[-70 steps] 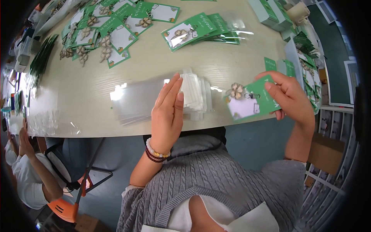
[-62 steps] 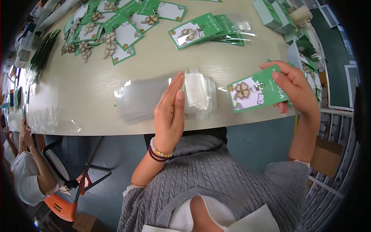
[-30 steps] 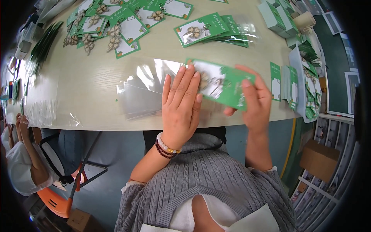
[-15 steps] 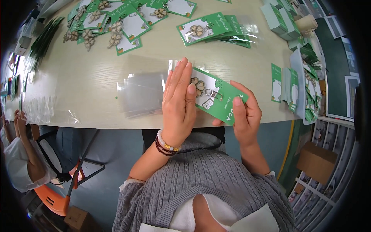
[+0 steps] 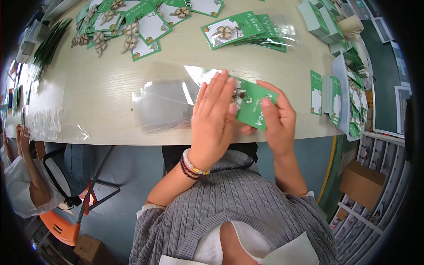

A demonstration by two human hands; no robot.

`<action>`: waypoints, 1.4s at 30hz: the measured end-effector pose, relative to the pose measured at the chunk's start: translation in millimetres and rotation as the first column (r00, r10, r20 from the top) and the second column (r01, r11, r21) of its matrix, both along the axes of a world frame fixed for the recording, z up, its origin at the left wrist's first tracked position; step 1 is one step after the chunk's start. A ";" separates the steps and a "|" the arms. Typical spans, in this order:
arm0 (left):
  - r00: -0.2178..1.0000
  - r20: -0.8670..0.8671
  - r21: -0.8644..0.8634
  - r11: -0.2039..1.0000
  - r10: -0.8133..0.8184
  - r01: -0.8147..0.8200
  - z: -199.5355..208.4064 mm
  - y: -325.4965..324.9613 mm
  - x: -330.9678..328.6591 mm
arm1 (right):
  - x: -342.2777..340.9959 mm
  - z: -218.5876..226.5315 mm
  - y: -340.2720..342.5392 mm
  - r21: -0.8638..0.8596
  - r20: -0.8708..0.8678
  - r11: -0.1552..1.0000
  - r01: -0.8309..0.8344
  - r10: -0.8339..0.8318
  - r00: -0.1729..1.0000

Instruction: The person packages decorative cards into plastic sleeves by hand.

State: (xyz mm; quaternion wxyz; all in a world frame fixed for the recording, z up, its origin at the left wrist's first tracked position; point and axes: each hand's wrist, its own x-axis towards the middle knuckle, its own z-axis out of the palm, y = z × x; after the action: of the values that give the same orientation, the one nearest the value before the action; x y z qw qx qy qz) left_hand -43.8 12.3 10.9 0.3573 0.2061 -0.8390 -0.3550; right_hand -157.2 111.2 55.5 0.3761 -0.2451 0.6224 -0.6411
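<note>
My right hand (image 5: 279, 118) pinches the right end of a green and white card (image 5: 255, 104) between thumb and fingers. A metal keychain (image 5: 240, 95) hangs on the card, partly covered by my left hand (image 5: 215, 112). That hand lies flat with its fingers stretched out, over the card's left part. A clear plastic bag (image 5: 192, 76) with a shiny edge sticks out beside the left fingers; whether the card's covered end is inside it I cannot tell. Left of my hand, a stack of clear bags (image 5: 165, 106) lies on the table near its front edge.
Carded clover keychains (image 5: 152, 28) lie piled at the far left, with bagged ones (image 5: 234, 31) at the back middle. To the right stand a stack of cards (image 5: 327, 99) and a white bin (image 5: 342, 119) of cards. Another person (image 5: 33, 181) sits at the left.
My right hand has shifted the card left, and more of it is now covered by my left hand. My left hand has moved slightly right, and the clear bag's edge has lifted.
</note>
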 end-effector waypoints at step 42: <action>0.994 0.085 -0.084 0.995 0.068 -0.061 4.4 6.3 -6.9 | -1.1 -10.5 -3.4 -0.019 -0.044 0.999 -0.031 0.031 0.999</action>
State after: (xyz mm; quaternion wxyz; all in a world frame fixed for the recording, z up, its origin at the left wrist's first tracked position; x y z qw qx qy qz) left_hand -50.7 18.5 15.3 0.3393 0.2339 -0.8604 -0.2996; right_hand -158.3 107.8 45.0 0.3699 -0.2724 0.6203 -0.6358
